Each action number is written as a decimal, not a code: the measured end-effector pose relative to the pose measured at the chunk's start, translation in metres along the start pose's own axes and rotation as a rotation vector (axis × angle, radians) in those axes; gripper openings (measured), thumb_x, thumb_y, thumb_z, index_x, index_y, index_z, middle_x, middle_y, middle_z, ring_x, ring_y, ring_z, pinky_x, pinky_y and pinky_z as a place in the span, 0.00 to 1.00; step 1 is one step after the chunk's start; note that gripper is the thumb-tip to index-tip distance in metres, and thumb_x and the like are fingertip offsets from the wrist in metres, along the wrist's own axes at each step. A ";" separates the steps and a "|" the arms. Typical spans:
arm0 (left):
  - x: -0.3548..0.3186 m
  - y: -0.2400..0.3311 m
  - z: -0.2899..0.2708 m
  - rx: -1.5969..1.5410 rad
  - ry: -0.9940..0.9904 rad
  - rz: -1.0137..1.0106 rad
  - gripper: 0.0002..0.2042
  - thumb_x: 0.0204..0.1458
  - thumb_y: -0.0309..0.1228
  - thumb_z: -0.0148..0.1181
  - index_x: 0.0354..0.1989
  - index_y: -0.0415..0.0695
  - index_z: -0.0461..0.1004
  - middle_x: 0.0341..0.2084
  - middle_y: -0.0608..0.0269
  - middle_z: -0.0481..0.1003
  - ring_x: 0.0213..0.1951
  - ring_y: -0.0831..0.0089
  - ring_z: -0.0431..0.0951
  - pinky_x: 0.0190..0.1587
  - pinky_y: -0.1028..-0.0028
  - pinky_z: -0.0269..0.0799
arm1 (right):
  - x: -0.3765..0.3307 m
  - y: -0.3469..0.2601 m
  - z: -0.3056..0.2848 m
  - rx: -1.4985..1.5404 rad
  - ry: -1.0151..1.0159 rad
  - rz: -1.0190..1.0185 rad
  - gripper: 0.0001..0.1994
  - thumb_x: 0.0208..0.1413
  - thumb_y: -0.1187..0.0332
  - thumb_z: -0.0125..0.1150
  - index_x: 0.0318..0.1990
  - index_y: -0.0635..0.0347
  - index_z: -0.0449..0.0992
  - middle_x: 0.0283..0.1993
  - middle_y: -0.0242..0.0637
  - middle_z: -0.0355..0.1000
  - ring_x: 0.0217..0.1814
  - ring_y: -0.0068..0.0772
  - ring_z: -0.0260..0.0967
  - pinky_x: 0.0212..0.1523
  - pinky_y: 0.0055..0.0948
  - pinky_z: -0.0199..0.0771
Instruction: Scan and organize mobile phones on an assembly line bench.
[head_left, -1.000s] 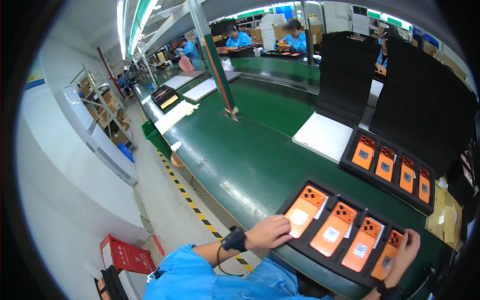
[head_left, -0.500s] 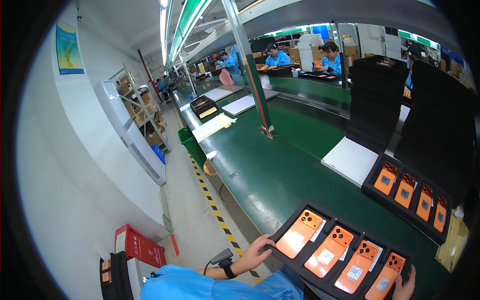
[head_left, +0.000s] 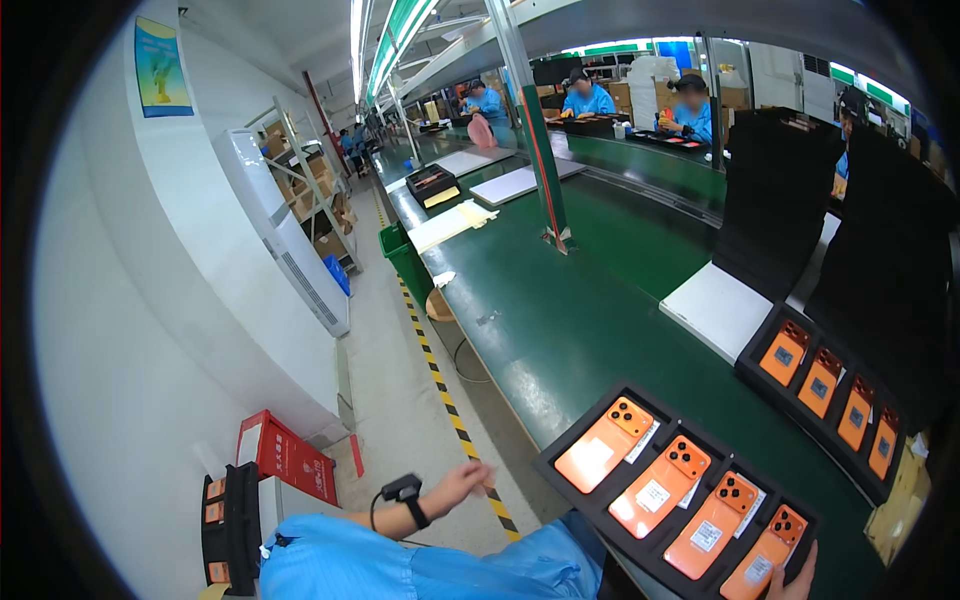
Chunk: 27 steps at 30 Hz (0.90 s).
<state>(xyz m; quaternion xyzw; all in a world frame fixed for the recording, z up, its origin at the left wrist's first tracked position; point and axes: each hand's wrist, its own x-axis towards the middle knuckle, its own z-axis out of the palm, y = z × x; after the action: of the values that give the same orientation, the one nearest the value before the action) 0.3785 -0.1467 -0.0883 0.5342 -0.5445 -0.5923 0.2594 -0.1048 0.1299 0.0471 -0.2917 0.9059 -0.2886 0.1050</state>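
Left hand (head_left: 462,487) off the table edge, over the floor, fingers loosely curled, holding nothing visible. Right hand (head_left: 795,582) gripping, seemingly, the near corner of a black tray (head_left: 560,452) bearing four orange phones (head_left: 603,445), on the green bench (head_left: 560,320).

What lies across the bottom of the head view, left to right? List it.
Black tray of orange parts on the floor → red box → left hand → yellow-black floor stripe → black tray of four orange phones → right hand.
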 end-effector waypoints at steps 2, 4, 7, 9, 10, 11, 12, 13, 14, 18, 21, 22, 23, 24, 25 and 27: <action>0.012 0.054 0.024 -0.021 -0.041 0.206 0.15 0.63 0.34 0.49 0.55 0.40 0.69 0.40 0.65 0.74 0.40 0.77 0.74 0.45 0.74 0.71 | -0.002 0.002 -0.004 -0.011 0.011 0.011 0.31 0.57 0.59 0.61 0.64 0.64 0.61 0.62 0.57 0.64 0.62 0.57 0.63 0.61 0.39 0.61; 0.017 0.079 0.049 0.026 -0.098 0.259 0.16 0.62 0.33 0.50 0.56 0.40 0.67 0.43 0.62 0.73 0.43 0.76 0.73 0.45 0.74 0.72 | -0.010 0.006 -0.005 -0.015 0.023 0.029 0.31 0.57 0.59 0.61 0.64 0.64 0.61 0.61 0.57 0.65 0.61 0.58 0.64 0.60 0.39 0.63; 0.028 0.080 0.082 0.074 -0.126 0.305 0.18 0.60 0.30 0.53 0.57 0.39 0.64 0.45 0.59 0.71 0.42 0.76 0.74 0.41 0.76 0.73 | -0.030 0.027 0.004 -0.016 0.085 0.061 0.29 0.57 0.59 0.62 0.62 0.66 0.64 0.57 0.56 0.68 0.54 0.56 0.69 0.54 0.37 0.68; 0.030 0.080 0.092 0.086 -0.106 0.282 0.19 0.59 0.29 0.55 0.58 0.39 0.63 0.43 0.58 0.71 0.38 0.77 0.74 0.35 0.77 0.74 | -0.050 0.042 0.013 0.151 0.154 0.151 0.27 0.58 0.56 0.61 0.58 0.69 0.69 0.53 0.55 0.72 0.49 0.50 0.73 0.50 0.36 0.71; 0.032 0.086 0.093 0.100 -0.073 0.221 0.22 0.56 0.31 0.57 0.59 0.39 0.63 0.40 0.59 0.70 0.32 0.77 0.74 0.28 0.78 0.72 | -0.056 0.038 0.013 0.146 0.151 0.164 0.27 0.58 0.56 0.61 0.58 0.69 0.69 0.53 0.55 0.72 0.49 0.50 0.73 0.50 0.36 0.71; 0.034 0.094 0.096 0.109 -0.041 0.165 0.25 0.54 0.33 0.59 0.59 0.40 0.62 0.36 0.60 0.69 0.26 0.78 0.73 0.21 0.79 0.70 | -0.063 0.028 0.011 0.142 0.155 0.211 0.26 0.58 0.56 0.61 0.56 0.69 0.70 0.51 0.54 0.73 0.47 0.46 0.73 0.49 0.34 0.71; 0.034 0.100 0.097 0.038 -0.024 0.111 0.26 0.51 0.31 0.59 0.59 0.38 0.62 0.34 0.62 0.71 0.20 0.80 0.70 0.16 0.79 0.64 | -0.069 0.021 0.010 0.137 0.156 0.256 0.24 0.58 0.56 0.61 0.54 0.69 0.72 0.48 0.53 0.75 0.46 0.42 0.74 0.49 0.33 0.72; 0.035 0.107 0.097 0.037 -0.035 0.104 0.26 0.51 0.31 0.59 0.59 0.38 0.62 0.34 0.62 0.71 0.20 0.80 0.70 0.16 0.79 0.64 | -0.074 0.018 0.012 0.061 0.158 0.263 0.24 0.59 0.56 0.61 0.53 0.70 0.73 0.46 0.53 0.76 0.45 0.40 0.74 0.48 0.32 0.72; 0.034 0.116 0.099 -0.073 -0.074 0.035 0.24 0.52 0.29 0.59 0.57 0.38 0.64 0.32 0.64 0.71 0.19 0.82 0.69 0.16 0.80 0.62 | -0.077 0.034 0.020 0.054 0.168 0.279 0.24 0.59 0.56 0.61 0.53 0.70 0.73 0.46 0.53 0.76 0.45 0.40 0.74 0.48 0.32 0.72; 0.041 0.136 0.108 -0.232 -0.160 -0.044 0.19 0.52 0.27 0.57 0.53 0.37 0.68 0.25 0.69 0.72 0.18 0.85 0.68 0.15 0.83 0.59 | -0.072 0.092 0.031 0.211 0.111 0.161 0.25 0.58 0.55 0.60 0.54 0.70 0.73 0.46 0.48 0.76 0.44 0.39 0.74 0.48 0.34 0.72; 0.056 0.134 0.114 -0.301 -0.173 0.023 0.22 0.50 0.24 0.53 0.56 0.37 0.67 0.29 0.67 0.75 0.21 0.84 0.72 0.15 0.82 0.59 | -0.088 0.141 0.043 0.498 0.188 0.031 0.24 0.55 0.73 0.58 0.59 0.72 0.65 0.58 0.41 0.66 0.57 0.33 0.65 0.60 0.27 0.61; 0.055 0.138 0.118 -0.314 -0.128 0.045 0.23 0.50 0.24 0.53 0.57 0.37 0.66 0.30 0.67 0.75 0.22 0.84 0.72 0.15 0.82 0.59 | -0.097 0.110 0.032 0.697 0.159 0.119 0.24 0.54 0.74 0.57 0.59 0.74 0.65 0.58 0.43 0.66 0.58 0.33 0.64 0.60 0.28 0.61; 0.050 0.149 0.125 -0.327 -0.091 0.084 0.23 0.49 0.24 0.52 0.58 0.36 0.66 0.31 0.67 0.75 0.23 0.84 0.73 0.15 0.82 0.60 | -0.086 0.071 0.021 0.905 0.159 0.205 0.25 0.53 0.75 0.56 0.59 0.75 0.64 0.58 0.45 0.66 0.59 0.33 0.63 0.59 0.28 0.61; 0.050 0.155 0.126 -0.332 0.015 0.078 0.22 0.49 0.23 0.50 0.55 0.37 0.68 0.29 0.67 0.75 0.21 0.84 0.71 0.14 0.83 0.60 | -0.080 0.062 0.024 0.949 0.218 0.223 0.25 0.53 0.75 0.56 0.59 0.75 0.65 0.57 0.42 0.67 0.58 0.31 0.64 0.59 0.27 0.61; 0.053 0.163 0.119 -0.341 -0.087 0.197 0.19 0.48 0.23 0.50 0.51 0.36 0.70 0.27 0.67 0.75 0.19 0.85 0.70 0.13 0.85 0.57 | -0.073 0.073 0.038 1.116 0.265 0.180 0.27 0.51 0.74 0.57 0.60 0.74 0.65 0.57 0.41 0.68 0.57 0.30 0.65 0.59 0.27 0.61; 0.064 0.180 0.120 -0.376 -0.145 0.360 0.16 0.49 0.24 0.50 0.48 0.33 0.71 0.30 0.63 0.76 0.24 0.82 0.74 0.19 0.83 0.66 | -0.046 0.058 0.022 1.227 0.155 0.065 0.29 0.49 0.72 0.60 0.60 0.74 0.64 0.57 0.40 0.67 0.56 0.30 0.65 0.59 0.26 0.61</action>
<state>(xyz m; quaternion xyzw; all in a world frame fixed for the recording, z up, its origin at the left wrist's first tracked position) 0.2008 -0.2085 0.0362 0.3272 -0.5283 -0.6641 0.4158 -0.0869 0.1847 -0.0036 -0.1288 0.5884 -0.7738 0.1960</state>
